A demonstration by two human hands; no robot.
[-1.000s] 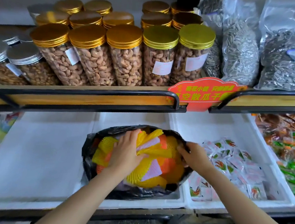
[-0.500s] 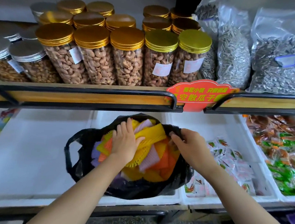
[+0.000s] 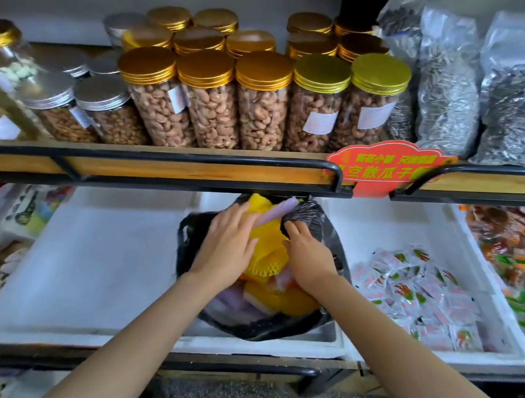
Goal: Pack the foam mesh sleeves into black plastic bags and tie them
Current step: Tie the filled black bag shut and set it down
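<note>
Two hands on the load, centre of frame: left hand [image 3: 230, 243] is flat, fingers straight and spread, pressing the yellow foam mesh sleeves [image 3: 267, 240] down. Right hand [image 3: 308, 253] reaches to the far rim of the black plastic bag [image 3: 243, 327], fingertips on the film, thumb hidden, so I cannot tell if it pinches the rim or just pushes. The bag sits in the white foam bin [image 3: 90, 263] on the lower shelf, mouth tipped toward the shelf rail [image 3: 195, 158] in the upper centre. Main risk is spring-back: the foam looks compressible, the bag looks overfull, and lifting the left palm probably lets the stack rise again. A purple sleeve [image 3: 274, 212] and a yellow one already poke past the rim at the top, so they are the likely first to fall out, behind the bag or under the rail. Second risk is too little free film to tie. One handle loop [image 3: 185, 227] hangs slack at centre left and the other is not clearly visible, so hunting for it means letting go of something. Third risk is thin film: pulling hard over a packed load may stretch or tear it. Any spill to the right lands among the sachets [image 3: 415, 285] in the next bin.
</note>
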